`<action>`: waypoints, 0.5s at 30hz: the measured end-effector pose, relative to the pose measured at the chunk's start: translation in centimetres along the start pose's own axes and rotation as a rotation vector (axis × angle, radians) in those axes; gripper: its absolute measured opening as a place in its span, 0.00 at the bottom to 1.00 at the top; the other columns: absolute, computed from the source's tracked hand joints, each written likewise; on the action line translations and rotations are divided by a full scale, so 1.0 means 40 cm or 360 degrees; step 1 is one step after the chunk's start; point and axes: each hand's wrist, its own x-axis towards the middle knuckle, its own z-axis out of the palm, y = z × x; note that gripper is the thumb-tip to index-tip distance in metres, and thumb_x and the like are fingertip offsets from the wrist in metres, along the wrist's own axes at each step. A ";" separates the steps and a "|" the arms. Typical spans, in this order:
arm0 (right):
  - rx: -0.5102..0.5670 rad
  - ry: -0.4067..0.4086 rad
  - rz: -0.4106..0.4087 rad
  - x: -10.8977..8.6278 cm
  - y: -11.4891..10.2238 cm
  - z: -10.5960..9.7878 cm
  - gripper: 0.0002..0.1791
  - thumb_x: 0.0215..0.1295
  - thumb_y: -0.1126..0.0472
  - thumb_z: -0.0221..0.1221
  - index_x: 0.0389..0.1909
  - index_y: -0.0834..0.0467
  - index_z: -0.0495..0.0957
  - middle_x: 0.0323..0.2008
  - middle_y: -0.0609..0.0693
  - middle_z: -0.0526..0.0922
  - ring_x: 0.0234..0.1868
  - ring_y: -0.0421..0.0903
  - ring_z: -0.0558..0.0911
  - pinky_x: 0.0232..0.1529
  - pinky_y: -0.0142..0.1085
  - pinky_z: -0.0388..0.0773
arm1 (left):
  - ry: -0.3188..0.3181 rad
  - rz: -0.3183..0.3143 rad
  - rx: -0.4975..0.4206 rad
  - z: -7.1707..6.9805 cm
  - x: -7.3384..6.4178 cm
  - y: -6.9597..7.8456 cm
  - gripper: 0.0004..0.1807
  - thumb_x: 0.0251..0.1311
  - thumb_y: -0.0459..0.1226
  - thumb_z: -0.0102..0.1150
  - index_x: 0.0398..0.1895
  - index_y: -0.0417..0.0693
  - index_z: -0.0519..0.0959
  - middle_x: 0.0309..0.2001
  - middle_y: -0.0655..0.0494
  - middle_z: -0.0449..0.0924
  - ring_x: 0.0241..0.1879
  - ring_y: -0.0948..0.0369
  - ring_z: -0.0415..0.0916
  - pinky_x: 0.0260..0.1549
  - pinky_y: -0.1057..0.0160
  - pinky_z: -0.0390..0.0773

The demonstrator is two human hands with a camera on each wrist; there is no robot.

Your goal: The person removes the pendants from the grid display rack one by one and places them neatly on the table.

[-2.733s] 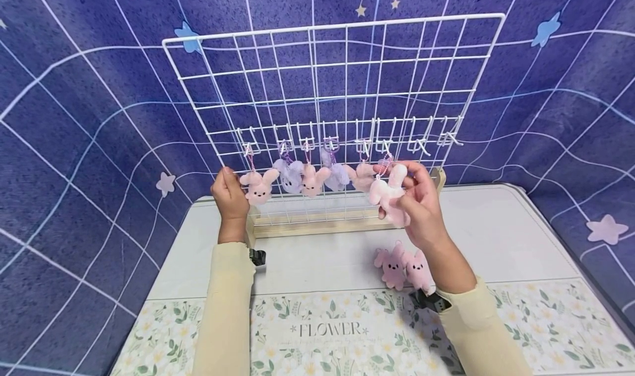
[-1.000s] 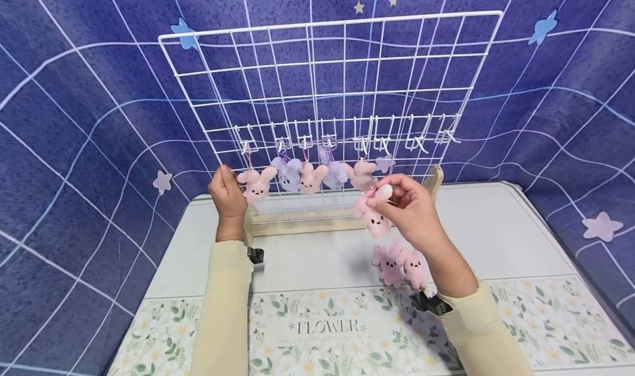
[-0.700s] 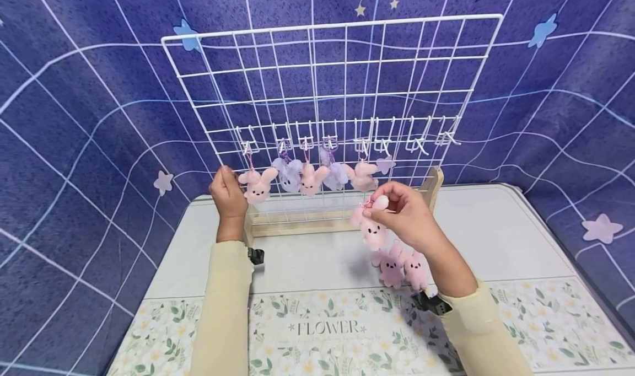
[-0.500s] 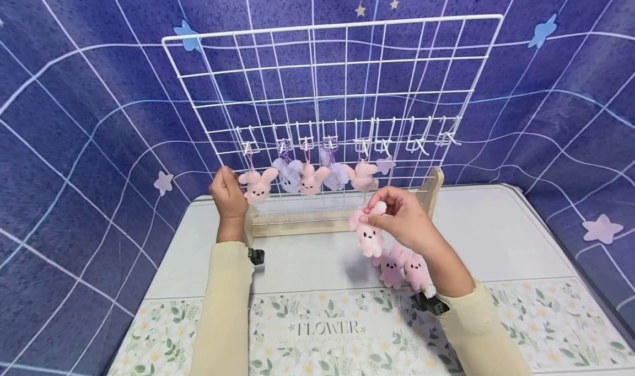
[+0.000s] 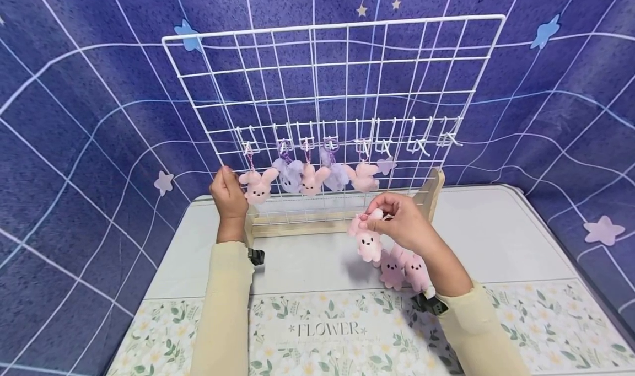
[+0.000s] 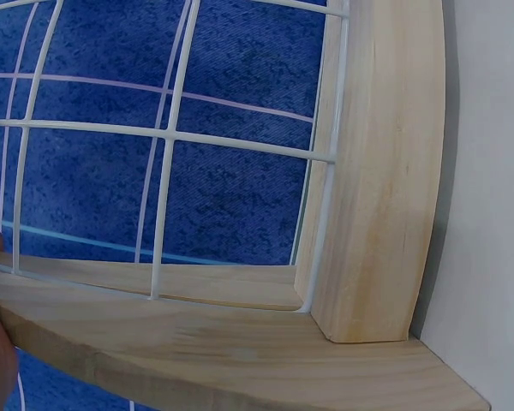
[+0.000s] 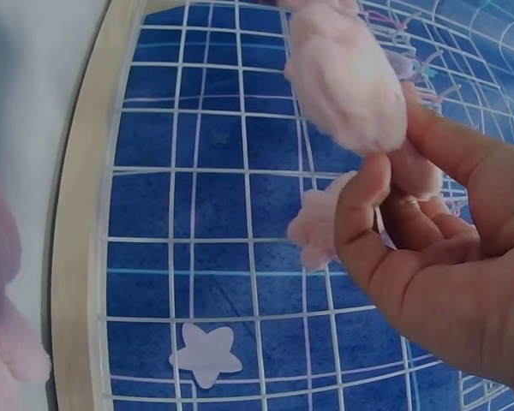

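Observation:
In the head view my right hand (image 5: 403, 221) pinches a pale pink plush bunny keychain (image 5: 369, 247) by its ear and pink chain, face toward me, above the table. The right wrist view shows its fluffy body (image 7: 347, 86) held between thumb and fingers. My left hand (image 5: 229, 199) grips the left upright of the rack's wooden stand; the left wrist view shows the pale wood (image 6: 111, 330) with part of the hand at the edge. On the white wire grid rack (image 5: 327, 64) hang several pink and lilac bunnies, among them a pink one (image 5: 258, 188) at the left.
Two pink plush keychains (image 5: 415, 271) lie on the table close below my right hand. Several bare white hooks (image 5: 418, 144) stick out at the rack's right side. A floral mat (image 5: 317, 337) marked FLOWER covers the table's front, and a blue patterned cloth (image 5: 89, 144) stands behind.
The pink bunny that hung at the sixth hook has come off it. My right hand has carried it down and slightly left, its face now turned forward. The left hand has stayed put.

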 end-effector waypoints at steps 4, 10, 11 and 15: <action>-0.0109 -0.0102 0.0031 0.000 0.007 -0.002 0.10 0.60 0.69 0.72 0.41 0.64 0.83 0.29 0.49 0.84 0.27 0.38 0.77 0.31 0.30 0.77 | 0.0004 0.0005 -0.0001 0.000 0.000 0.001 0.21 0.77 0.27 0.42 0.21 0.25 0.65 0.19 0.76 0.62 0.19 0.83 0.59 0.24 0.79 0.57; -0.0264 -0.0307 0.0077 0.006 0.023 -0.001 0.09 0.61 0.70 0.71 0.41 0.62 0.83 0.30 0.49 0.84 0.30 0.41 0.77 0.33 0.31 0.75 | 0.0005 0.0008 0.0000 0.000 0.001 0.002 0.21 0.77 0.27 0.42 0.21 0.25 0.65 0.19 0.77 0.62 0.19 0.83 0.59 0.24 0.79 0.57; -0.0273 -0.0335 0.0077 0.007 0.027 0.000 0.10 0.61 0.70 0.71 0.42 0.62 0.83 0.31 0.50 0.85 0.31 0.40 0.78 0.34 0.31 0.76 | 0.0005 0.0008 0.0000 0.001 0.001 0.002 0.21 0.77 0.27 0.42 0.21 0.25 0.65 0.19 0.77 0.62 0.19 0.83 0.59 0.24 0.79 0.57; -0.0253 -0.0440 0.0088 0.010 0.046 0.003 0.12 0.61 0.71 0.72 0.43 0.65 0.82 0.34 0.54 0.88 0.29 0.39 0.77 0.31 0.30 0.74 | 0.0002 0.0006 0.0002 0.000 0.001 0.000 0.21 0.77 0.27 0.42 0.21 0.26 0.64 0.19 0.78 0.62 0.19 0.84 0.59 0.24 0.79 0.58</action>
